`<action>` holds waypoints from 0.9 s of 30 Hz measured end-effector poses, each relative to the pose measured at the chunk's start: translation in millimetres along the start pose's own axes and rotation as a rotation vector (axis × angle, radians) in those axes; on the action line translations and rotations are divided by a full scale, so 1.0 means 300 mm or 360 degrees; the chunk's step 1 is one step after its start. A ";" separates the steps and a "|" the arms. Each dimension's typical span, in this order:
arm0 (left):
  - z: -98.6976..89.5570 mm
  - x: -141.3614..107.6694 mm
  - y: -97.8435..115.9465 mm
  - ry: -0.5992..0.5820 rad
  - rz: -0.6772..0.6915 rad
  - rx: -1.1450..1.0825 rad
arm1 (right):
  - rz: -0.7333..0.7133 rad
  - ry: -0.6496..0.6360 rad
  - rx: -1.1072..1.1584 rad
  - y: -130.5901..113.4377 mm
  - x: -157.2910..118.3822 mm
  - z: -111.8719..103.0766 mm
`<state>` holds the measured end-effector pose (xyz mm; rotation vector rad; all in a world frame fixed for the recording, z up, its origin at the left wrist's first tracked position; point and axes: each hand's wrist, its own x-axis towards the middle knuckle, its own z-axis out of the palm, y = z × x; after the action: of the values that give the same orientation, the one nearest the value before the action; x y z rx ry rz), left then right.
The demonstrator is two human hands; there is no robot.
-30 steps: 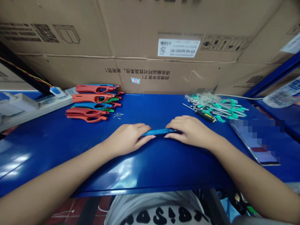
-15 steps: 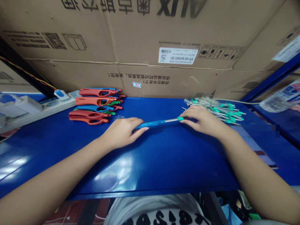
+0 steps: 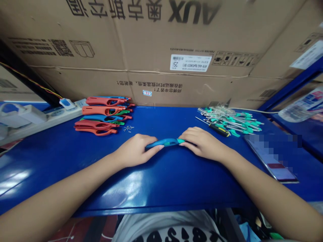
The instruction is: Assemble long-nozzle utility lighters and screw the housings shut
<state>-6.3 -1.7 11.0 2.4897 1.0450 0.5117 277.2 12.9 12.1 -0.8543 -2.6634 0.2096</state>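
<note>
A blue lighter handle [image 3: 153, 144] lies level above the table, its rear end in the closed fingers of my left hand [image 3: 133, 149]. At its right end my right hand [image 3: 202, 143] pinches a teal-green plastic piece [image 3: 181, 141] on a metal rod. The green piece sits against the handle's front, and hardly any of the rod shows. Another bit of green is visible in the handle's opening. Behind my right hand lies a heap of metal rods with green ends [image 3: 234, 119], with a black and yellow screwdriver [image 3: 219, 130] at its near side.
Red, orange, blue and green lighter handles [image 3: 101, 111] are stacked at the back left, beside several tiny screws [image 3: 128, 128]. A power strip [image 3: 58, 112] borders the left side. A phone [image 3: 274, 161] lies at the right, a plastic bottle [image 3: 302, 104] beyond it. A large carton [image 3: 151, 43] stands behind.
My right hand has moved left and slightly down, bringing the green piece against the blue handle. The metal rod that showed between them has gone into the handle. The screwdriver has come into view.
</note>
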 end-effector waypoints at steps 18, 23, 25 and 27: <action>0.017 -0.011 0.020 0.0052 -0.0128 -0.0437 | -0.0339 0.0410 -0.0315 -0.031 -0.011 0.025; 0.027 -0.017 0.015 0.0126 0.0031 -0.0196 | -0.0312 0.0368 -0.0346 -0.035 -0.011 0.029; 0.026 -0.014 0.015 0.0106 0.0062 -0.0086 | -0.0282 0.0304 -0.0393 -0.035 -0.010 0.034; 0.020 -0.010 0.017 0.0029 0.0065 0.0085 | -0.0222 0.0158 -0.0414 -0.036 -0.006 0.036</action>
<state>-2.4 -8.5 7.9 2.5625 1.0292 0.5261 269.0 2.8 4.1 -0.7272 -2.6787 -0.2122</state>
